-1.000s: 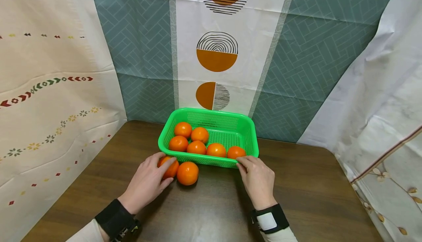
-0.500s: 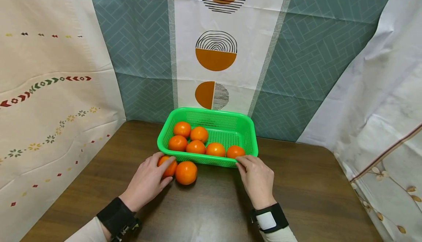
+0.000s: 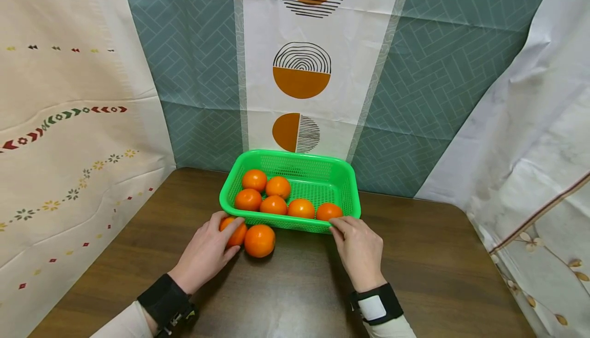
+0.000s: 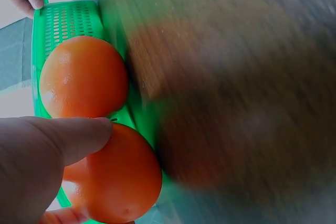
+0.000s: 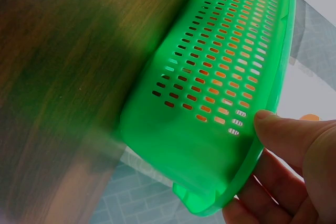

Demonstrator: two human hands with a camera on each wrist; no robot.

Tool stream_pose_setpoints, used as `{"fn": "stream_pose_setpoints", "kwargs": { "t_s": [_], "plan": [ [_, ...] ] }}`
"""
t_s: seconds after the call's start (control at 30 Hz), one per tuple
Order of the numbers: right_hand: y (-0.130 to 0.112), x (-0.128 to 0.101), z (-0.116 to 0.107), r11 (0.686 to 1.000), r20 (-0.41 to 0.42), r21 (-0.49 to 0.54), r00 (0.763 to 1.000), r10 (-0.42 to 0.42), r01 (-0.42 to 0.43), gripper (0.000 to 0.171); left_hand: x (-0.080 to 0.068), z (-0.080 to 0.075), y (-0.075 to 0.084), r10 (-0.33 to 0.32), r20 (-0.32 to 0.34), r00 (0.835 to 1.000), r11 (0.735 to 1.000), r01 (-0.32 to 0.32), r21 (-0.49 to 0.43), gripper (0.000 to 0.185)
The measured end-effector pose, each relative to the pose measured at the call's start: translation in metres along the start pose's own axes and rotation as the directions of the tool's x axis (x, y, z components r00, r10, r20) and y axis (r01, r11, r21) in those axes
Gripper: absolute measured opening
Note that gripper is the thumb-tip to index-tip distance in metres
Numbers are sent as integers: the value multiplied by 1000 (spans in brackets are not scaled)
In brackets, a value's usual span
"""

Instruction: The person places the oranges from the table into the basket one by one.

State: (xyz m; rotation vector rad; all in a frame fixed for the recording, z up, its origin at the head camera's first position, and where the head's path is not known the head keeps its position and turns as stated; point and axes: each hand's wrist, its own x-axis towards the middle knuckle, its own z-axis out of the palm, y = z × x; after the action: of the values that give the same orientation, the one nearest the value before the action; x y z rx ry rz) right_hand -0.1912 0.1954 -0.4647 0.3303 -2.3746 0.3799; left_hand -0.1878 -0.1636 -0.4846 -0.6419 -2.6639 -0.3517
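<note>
A green plastic basket [image 3: 295, 156] stands on the brown table with several oranges [image 3: 273, 205] inside. Two more oranges lie on the table against its front wall. My left hand [image 3: 229, 235] holds the left one [image 3: 238, 235], fingers over its top and thumb beside it; the left wrist view shows my thumb [image 4: 58, 142] on this orange [image 4: 118, 184]. The other loose orange [image 3: 259, 240] touches it on the right. My right hand [image 3: 335, 227] pinches the basket's front right rim, with the thumb [image 5: 294, 135] against the perforated wall [image 5: 220, 77].
Patterned cloth hangs close behind the basket and along the left and right sides. The wooden table [image 3: 299, 297] stretches bare toward me between my forearms, and to the right of the basket [image 3: 415, 246].
</note>
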Motion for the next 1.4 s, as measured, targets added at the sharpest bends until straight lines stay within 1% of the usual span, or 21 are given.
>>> {"fn": "stream_pose_setpoints", "kwargs": {
  "t_s": [0.3, 0.57, 0.73, 0.97, 1.2, 1.4],
  "plan": [
    [1, 0, 0, 1000, 2, 1, 1000, -1, 1, 22, -2, -1, -2, -3, 0, 1000, 1000, 3, -14, 70],
    [0, 0, -1, 1000, 2, 8, 1000, 2, -2, 23, -5, -3, -2, -30, 7, 1000, 999, 31, -32, 69],
    [0, 0, -1, 1000, -6, 6, 1000, -4, 4, 23, -6, -8, -1, -37, 7, 999, 999, 37, -38, 70],
    [0, 0, -1, 1000, -8, 8, 1000, -6, 6, 23, -11, -17, 2, -33, -11, 999, 999, 33, -27, 70],
    [0, 0, -1, 1000, -11, 13, 1000, -6, 6, 23, -15, -24, 6, -43, 0, 999, 999, 43, -26, 71],
    [0, 0, -1, 1000, -10, 13, 1000, -7, 7, 22, -16, -30, 11, -31, -23, 999, 999, 30, -19, 71]
  ]
}}
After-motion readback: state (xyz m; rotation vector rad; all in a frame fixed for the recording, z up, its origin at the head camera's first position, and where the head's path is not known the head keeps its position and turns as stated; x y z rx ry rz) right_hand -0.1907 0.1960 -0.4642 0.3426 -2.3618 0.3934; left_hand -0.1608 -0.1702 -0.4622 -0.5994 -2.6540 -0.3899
